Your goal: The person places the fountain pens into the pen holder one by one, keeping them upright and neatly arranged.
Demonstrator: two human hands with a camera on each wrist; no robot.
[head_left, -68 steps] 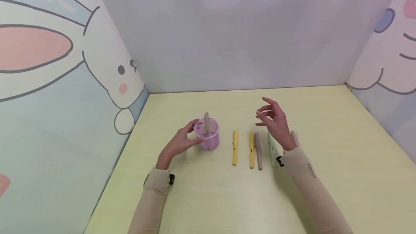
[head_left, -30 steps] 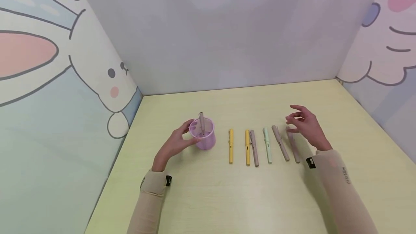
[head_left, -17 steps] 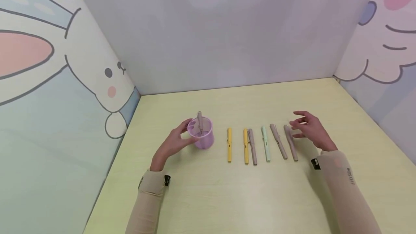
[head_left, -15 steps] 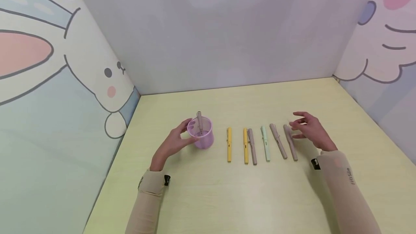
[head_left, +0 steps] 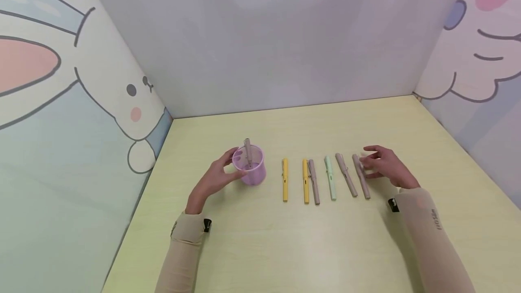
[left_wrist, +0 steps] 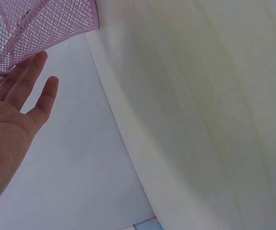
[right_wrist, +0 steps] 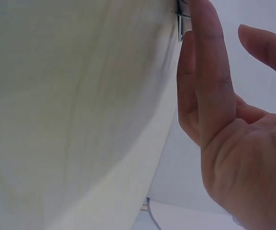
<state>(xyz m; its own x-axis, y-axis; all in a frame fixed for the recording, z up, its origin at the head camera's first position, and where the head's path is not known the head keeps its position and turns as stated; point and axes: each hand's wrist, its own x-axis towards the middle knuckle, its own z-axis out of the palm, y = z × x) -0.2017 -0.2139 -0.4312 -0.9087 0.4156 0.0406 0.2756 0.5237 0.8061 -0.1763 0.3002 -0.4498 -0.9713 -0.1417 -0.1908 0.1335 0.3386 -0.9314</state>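
In the head view, the left hand [head_left: 215,179] is placed around the round, lilac mesh cup [head_left: 255,176], with the thumb at the near side and the fingers at the far left side, so it holds the cup. The cup stands on the pale yellow, wood-look worktop [head_left: 260,248], and one greyish-mauve pen with a clip [head_left: 248,149] leans inside it. The left wrist view shows what the head view does not: the open weave of the wall, with this pen visible through it, and the little finger apart from the cup.

The right hand [head_left: 384,167] has loosely bent fingers at the upper part of the rightmost slim mauve-grey pen [head_left: 360,177], which lies on the worktop; I cannot tell if they pinch it. The hand covers some of its right edge. The right wrist view shows only a shiny metal clip [right_wrist: 180,28] near the fingertips.

Between the hands lie a yellow pen [head_left: 285,181], a second yellow pen [head_left: 305,182] close beside a mauve pen [head_left: 314,183], a mint-green pen [head_left: 330,179] and a tilted taupe pen [head_left: 347,176]. Behind is a plain greyish wall [head_left: 260,49]; at the left, a rabbit-printed wall [head_left: 61,157].
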